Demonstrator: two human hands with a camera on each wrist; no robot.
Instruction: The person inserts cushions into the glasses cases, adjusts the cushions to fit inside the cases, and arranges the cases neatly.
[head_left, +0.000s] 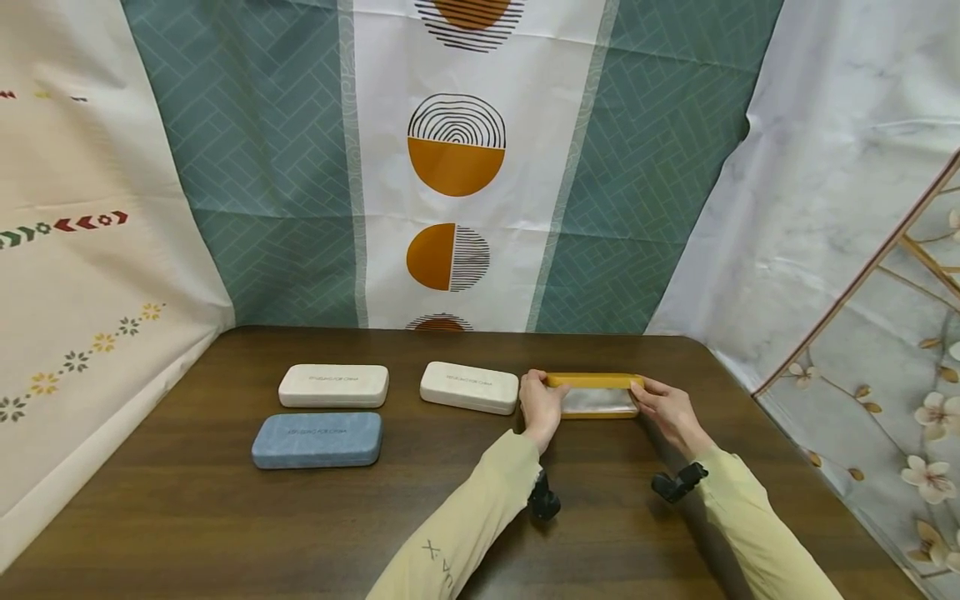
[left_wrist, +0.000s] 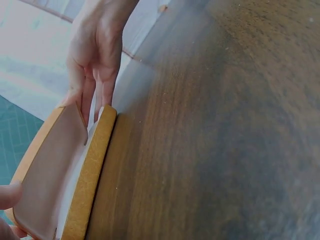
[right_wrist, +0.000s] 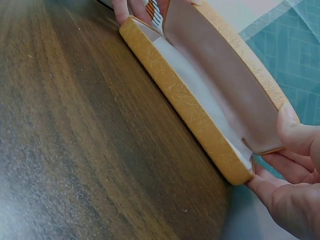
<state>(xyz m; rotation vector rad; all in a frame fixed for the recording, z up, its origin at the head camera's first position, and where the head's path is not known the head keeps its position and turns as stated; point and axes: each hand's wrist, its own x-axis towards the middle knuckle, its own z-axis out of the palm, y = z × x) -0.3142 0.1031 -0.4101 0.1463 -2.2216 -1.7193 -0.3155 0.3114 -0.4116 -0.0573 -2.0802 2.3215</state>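
Note:
A yellow glasses case lies on the right part of the table with its lid raised. Its lid lining is greyish pink, while the bottom inside looks white. My left hand grips the case's left end. At the opposite end, my right hand holds it with the thumb on the lid's edge and the fingers around the side, seen closely in the right wrist view. Just left of my left hand lies a closed white glasses case.
Farther left sit another closed white glasses case and, nearer the front, a closed blue one. All rest on a dark wooden table. Patterned cloths hang behind and along both sides.

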